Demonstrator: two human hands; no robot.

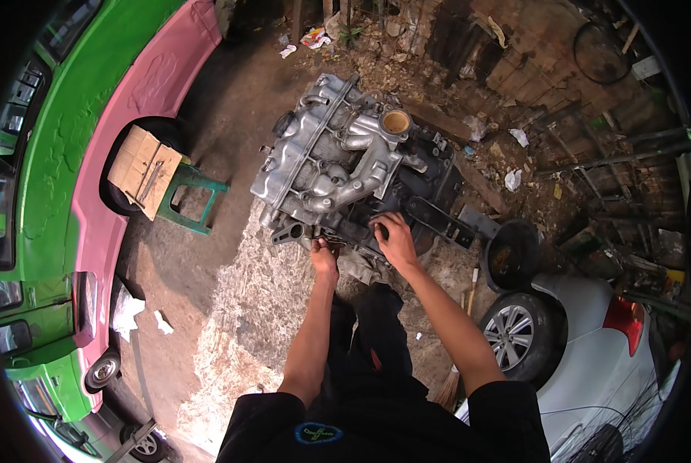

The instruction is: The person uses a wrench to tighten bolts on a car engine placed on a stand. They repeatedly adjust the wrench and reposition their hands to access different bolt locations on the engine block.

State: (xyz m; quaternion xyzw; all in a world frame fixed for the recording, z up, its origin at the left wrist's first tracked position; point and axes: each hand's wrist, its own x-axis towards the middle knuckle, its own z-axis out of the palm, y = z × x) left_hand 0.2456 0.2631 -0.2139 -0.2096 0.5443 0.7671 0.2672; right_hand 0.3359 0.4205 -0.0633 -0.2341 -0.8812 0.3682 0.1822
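Note:
A large engine (337,166) sits in front of me, with a silver ribbed top cover and curved metal intake pipes. Its round intake opening (396,121) faces up and is tan inside. My left hand (324,256) is at the engine's near edge, beside a dark metal bracket (287,234); its fingers are closed, and what they grip is too small to make out. To its right, my right hand (395,239) bends its fingers over the dark lower side of the engine. Its thumb and fingertips are drawn together on a dark part I cannot name.
A green and pink vehicle (141,92) stands along the left. Near it is a green stool (195,199) with a cardboard sheet (145,171) on it. To the right are a black bucket (513,255), a broom (448,388) and a silver car (592,347). Scrap and litter lie beyond the engine.

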